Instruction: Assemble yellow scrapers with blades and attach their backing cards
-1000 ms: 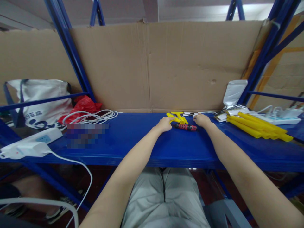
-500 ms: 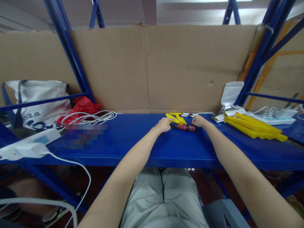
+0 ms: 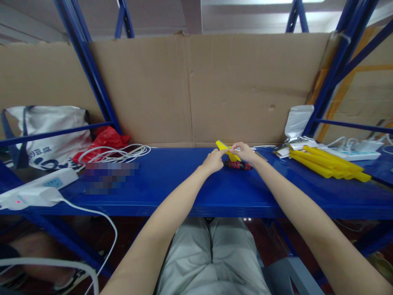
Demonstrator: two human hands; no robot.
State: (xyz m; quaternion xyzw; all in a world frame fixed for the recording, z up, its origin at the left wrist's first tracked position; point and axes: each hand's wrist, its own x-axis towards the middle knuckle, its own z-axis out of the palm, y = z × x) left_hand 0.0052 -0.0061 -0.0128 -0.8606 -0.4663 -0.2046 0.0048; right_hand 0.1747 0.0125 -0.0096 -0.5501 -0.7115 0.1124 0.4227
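Note:
My left hand [image 3: 213, 161] is closed on a yellow plastic scraper head [image 3: 221, 145], held tilted just above the blue bench. My right hand [image 3: 243, 151] pinches at its upper edge, where a thin grey blade [image 3: 226, 146] lies along the yellow plastic; the fingertips partly hide it. Just below both hands lies a red-and-black screwdriver [image 3: 238, 165], one end hidden near my left hand. Another yellow piece [image 3: 235, 157] shows behind the fingers, mostly covered.
Yellow handles [image 3: 330, 163] lie stacked at the right beside silver foil packets [image 3: 296, 143]. Power strips stand at the far right and at the left [image 3: 39, 186]. White cable [image 3: 123, 153], a red bag [image 3: 109, 139] and a cloth bag [image 3: 49, 131] are at left. Cardboard [image 3: 190, 90] backs the blue bench [image 3: 172, 176].
My right hand has moved left from beyond the screwdriver's end to meet the left hand. The scraper head in my left hand is now raised and tilted.

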